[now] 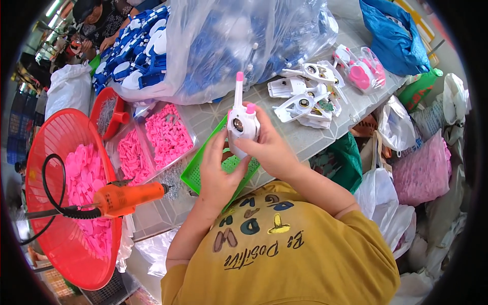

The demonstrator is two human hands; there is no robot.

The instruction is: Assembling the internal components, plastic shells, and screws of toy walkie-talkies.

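Mustard-yellow short-sleeved shirt [305,264] with colourful lettering takes up the bottom of the head view, closest to the lens. Just past it, the left hand [217,172] and right hand [272,147] are pretty much together, both clamped around a white plastic handheld piece [245,125] with a pink-tipped stem and pink button, held up over a bright green plastic basket [190,175] on the grey tiled worktop [356,109]. Off left, an orange power screwdriver [129,198] pokes across a big round red plastic basket [43,168] of pink plastic parts [84,173]. Over right, similar white plastic pieces [307,99] sit heaped up.
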